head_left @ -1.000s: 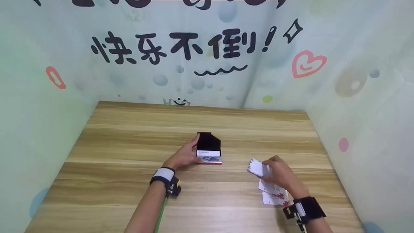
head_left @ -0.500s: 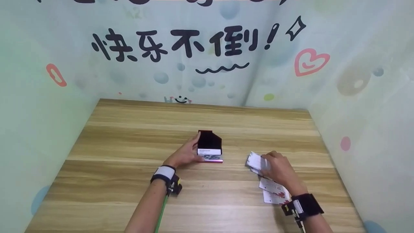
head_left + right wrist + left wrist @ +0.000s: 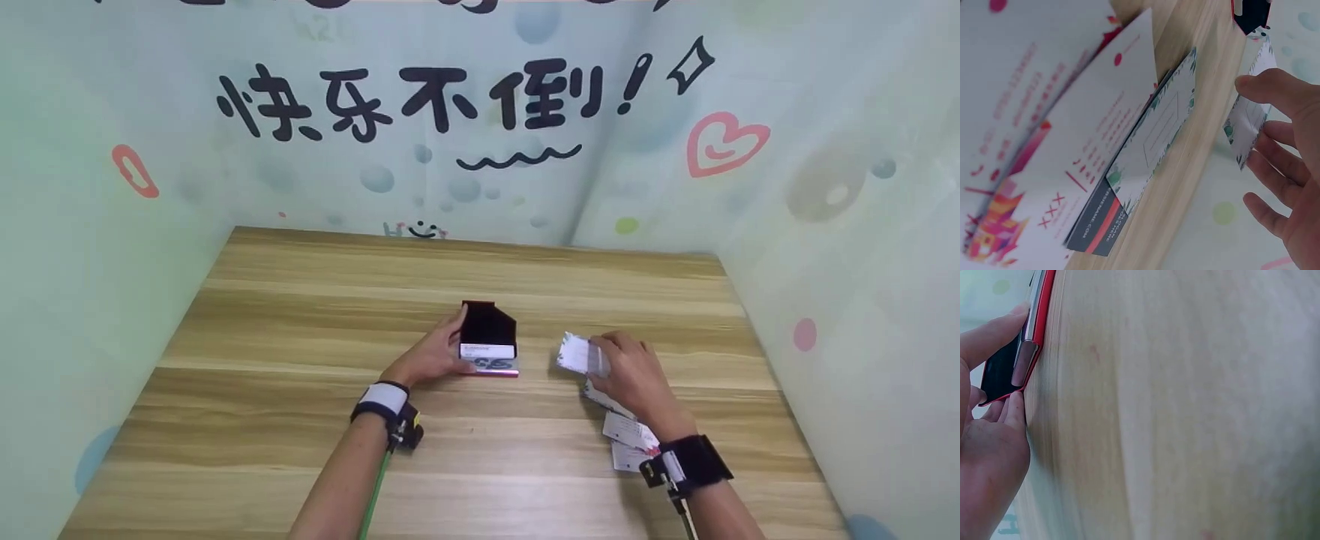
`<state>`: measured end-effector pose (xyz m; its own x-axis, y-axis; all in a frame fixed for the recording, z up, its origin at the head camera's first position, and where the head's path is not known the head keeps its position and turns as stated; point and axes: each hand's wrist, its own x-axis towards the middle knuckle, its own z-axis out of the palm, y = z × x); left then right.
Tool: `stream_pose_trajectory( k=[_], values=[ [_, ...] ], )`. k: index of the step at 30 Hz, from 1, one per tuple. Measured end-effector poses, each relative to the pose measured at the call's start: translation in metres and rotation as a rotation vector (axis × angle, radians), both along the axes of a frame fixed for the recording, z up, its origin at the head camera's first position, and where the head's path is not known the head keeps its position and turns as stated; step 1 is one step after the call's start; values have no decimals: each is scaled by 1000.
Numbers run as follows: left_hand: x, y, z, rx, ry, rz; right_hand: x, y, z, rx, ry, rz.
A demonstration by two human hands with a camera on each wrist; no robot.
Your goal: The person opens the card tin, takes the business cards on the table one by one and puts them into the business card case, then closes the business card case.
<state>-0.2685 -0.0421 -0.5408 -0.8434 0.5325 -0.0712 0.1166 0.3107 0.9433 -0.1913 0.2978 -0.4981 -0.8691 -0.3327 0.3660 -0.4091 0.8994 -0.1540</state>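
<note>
My left hand (image 3: 429, 358) grips a business card case (image 3: 487, 324) at its left side, thumb on the front and fingers behind. The case stands with its black-lined lid raised; white cards (image 3: 487, 351) show in it, and its red edge rests on the table in the left wrist view. My right hand (image 3: 636, 375) pinches a white business card (image 3: 577, 354) between thumb and fingers, to the right of the case. Green leaves border that card (image 3: 1248, 109) in the right wrist view. Below the hand lie fanned business cards (image 3: 628, 430), partly hidden by it.
In the right wrist view the fanned cards include a leaf-bordered one (image 3: 1161, 126), a dark one with a red stripe (image 3: 1095, 219) and white ones with red print (image 3: 1092, 121). The wooden table (image 3: 300, 300) meets printed cloth walls (image 3: 375, 180) at the back and sides.
My right hand has moved up and to the left with a card, and a leaf-bordered card now shows beneath it on the fanned cards. The left hand keeps its grip on the case.
</note>
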Motion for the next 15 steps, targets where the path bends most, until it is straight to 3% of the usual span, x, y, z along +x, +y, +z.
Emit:
stream_pose_trajectory(
  k=[15],
  values=[
    [0, 0, 1, -18, 3, 0, -21, -20, 9, 1, 62, 68]
  ],
)
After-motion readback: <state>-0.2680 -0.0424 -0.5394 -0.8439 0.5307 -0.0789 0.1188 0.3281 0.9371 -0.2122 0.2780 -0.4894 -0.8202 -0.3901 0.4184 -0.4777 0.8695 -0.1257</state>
